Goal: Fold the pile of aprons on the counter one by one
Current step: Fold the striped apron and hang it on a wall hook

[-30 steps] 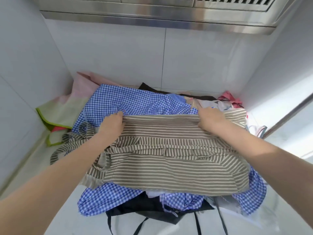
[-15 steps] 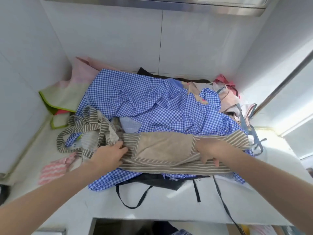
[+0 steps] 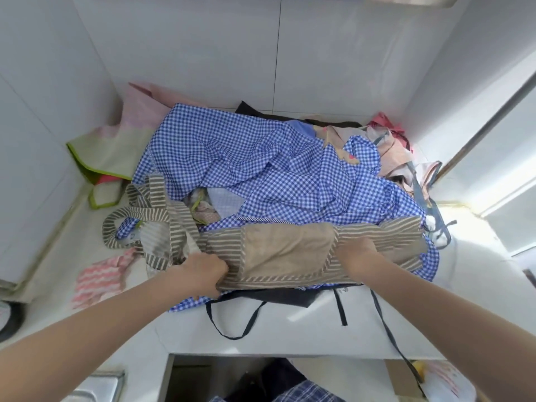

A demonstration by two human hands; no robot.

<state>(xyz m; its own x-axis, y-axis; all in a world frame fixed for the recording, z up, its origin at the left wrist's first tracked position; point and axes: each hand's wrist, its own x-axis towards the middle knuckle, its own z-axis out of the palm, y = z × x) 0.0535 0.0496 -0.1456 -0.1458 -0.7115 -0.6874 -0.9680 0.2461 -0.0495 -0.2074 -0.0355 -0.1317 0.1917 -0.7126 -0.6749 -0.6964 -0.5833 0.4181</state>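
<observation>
Now both hands' grips, left hand [image 3: 203, 269] and right hand [image 3: 358, 253], tight on soft folded striped apron [image 3: 287, 250].

One striped apron [image 3: 290, 250], one blue gingham apron [image 3: 261, 169], one black apron [image 3: 290, 297], two hands.

You have one view, from your head, wide-angle, looking forward and steeply down at the counter [image 3: 261, 338] from close above its near edge. Tiled walls [image 3: 203, 53] close the far, left and right sides.
</observation>
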